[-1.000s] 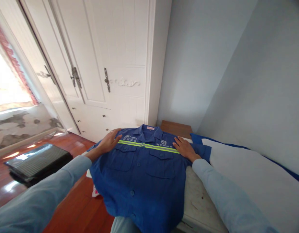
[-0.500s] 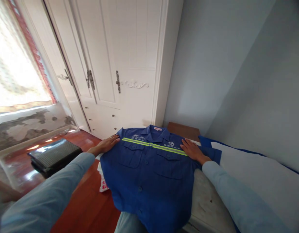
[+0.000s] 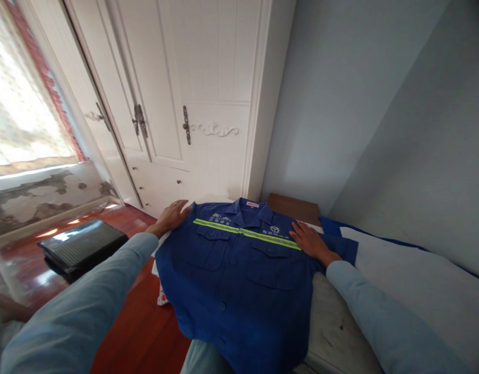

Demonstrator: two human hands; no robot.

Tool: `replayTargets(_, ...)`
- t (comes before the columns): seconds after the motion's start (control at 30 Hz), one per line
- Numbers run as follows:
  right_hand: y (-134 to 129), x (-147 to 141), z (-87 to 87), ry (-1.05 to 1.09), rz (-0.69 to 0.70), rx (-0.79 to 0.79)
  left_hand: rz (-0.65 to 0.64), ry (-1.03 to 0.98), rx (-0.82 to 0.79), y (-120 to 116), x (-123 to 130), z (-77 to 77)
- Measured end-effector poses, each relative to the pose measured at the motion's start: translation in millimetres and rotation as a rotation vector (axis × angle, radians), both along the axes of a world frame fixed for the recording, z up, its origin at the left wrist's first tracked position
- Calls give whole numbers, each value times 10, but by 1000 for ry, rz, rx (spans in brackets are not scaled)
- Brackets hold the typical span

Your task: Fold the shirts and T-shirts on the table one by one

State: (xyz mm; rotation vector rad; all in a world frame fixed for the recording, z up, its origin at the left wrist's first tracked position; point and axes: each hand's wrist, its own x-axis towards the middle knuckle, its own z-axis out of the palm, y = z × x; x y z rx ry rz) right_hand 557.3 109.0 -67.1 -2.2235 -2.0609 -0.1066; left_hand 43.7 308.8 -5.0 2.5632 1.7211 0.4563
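A blue work shirt (image 3: 239, 280) with a yellow-green and grey stripe and white lettering lies front up in front of me, collar away from me. Its lower part hangs over the near edge above my leg. My left hand (image 3: 172, 215) is at the shirt's left shoulder edge, fingers stretched out; whether the fingertips touch the cloth is hard to see. On the other side, my right hand (image 3: 309, 240) rests flat on the chest near the right sleeve (image 3: 342, 247), fingers spread. The left sleeve is mostly hidden.
A worn pale surface (image 3: 332, 317) supports the shirt, with a white sheet (image 3: 410, 280) on blue material at right. A brown box (image 3: 293, 208) stands behind. White wardrobe (image 3: 219, 171) ahead; black ridged case (image 3: 83, 246) on the red floor (image 3: 134, 332). Part of another person's arm (image 3: 8, 306) shows at left.
My left hand has shifted slightly up and outward, off the shirt front to its shoulder edge. My right hand stays nearly in place. The view has tilted slightly.
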Motion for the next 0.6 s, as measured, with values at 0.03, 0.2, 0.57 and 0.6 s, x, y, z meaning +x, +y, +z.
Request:
replayTargets(0.03,0,5,-5,5,13,3,-95,9,12,7,66,-19)
replayTargets(0.2,1,-7,10,4,-29,-12,-189,98,-143,87,234,-246)
replayTargets(0.57,-108,-169,104,72,-186,-61,-208,117,-164,307,87,-426)
replayTargets(0.6,-117,-182,105,81,-185,-61,-217,114,-129,304,76,-427)
